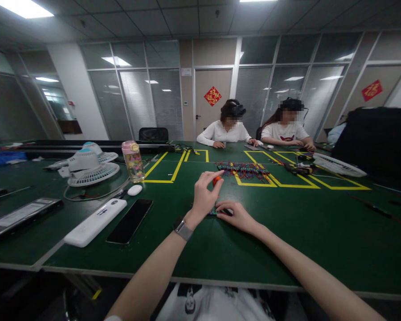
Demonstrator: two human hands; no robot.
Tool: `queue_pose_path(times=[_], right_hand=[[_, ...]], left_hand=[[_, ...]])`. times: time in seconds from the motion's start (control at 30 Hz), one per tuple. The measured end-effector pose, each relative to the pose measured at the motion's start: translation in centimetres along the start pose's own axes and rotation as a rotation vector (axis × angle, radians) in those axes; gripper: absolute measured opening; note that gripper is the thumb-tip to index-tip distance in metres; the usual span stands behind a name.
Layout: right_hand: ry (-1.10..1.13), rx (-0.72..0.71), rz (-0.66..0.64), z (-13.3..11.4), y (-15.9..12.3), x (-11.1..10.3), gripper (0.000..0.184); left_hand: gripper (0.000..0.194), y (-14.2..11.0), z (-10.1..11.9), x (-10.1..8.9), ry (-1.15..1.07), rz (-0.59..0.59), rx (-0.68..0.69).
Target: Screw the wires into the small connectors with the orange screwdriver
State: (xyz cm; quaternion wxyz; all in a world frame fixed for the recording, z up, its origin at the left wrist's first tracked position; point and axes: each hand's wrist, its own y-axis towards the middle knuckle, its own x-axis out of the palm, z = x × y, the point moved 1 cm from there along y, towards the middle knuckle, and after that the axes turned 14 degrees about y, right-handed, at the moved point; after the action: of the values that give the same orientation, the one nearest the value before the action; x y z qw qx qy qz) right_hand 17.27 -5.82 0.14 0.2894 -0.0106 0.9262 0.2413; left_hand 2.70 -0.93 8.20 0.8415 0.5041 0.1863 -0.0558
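Observation:
My left hand (205,192), with a watch on its wrist, is raised over the table and closed around the orange-red handle of a screwdriver (216,180). The thin shaft points down toward a small green circuit board (213,213) on the table. Resting low beside it, my right hand (235,216) has its fingers closed on the board's right side and hides part of it. A small dark piece shows under the right fingers, too covered to name. Just beyond my hands lies a row of small boards with red and blue wires (243,169).
On the left are a black phone (130,221), a white power bank (95,223), a white case (135,190), a bottle (132,162) and white fans (93,171). Yellow tape (297,186) marks the green table (287,249). Two people (229,129) sit across.

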Motion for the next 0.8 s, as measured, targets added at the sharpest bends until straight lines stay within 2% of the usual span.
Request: queue_pose_path(times=[0.1, 0.3, 0.53, 0.7, 0.8], right_hand=[[0.0, 0.003, 0.001, -0.01, -0.01, 0.0, 0.012], [-0.004, 0.008, -0.009, -0.17, -0.04, -0.07, 0.012], [0.008, 0.01, 0.0, -0.17, -0.06, -0.03, 0.012], [0.002, 0.022, 0.001, -0.12, 0.04, 0.06, 0.012], [0.003, 0.019, -0.006, -0.14, 0.05, 0.07, 0.012]], left_hand=[[0.021, -0.06, 0.08, -0.15, 0.045, 0.026, -0.005], [0.034, 0.06, -0.12, 0.02, -0.086, -0.071, 0.032], [0.025, -0.08, 0.17, -0.16, 0.064, 0.021, -0.007], [0.031, -0.13, 0.43, -0.24, -0.007, -0.028, 0.029], [0.028, -0.07, 0.41, -0.26, 0.003, -0.013, 0.024]])
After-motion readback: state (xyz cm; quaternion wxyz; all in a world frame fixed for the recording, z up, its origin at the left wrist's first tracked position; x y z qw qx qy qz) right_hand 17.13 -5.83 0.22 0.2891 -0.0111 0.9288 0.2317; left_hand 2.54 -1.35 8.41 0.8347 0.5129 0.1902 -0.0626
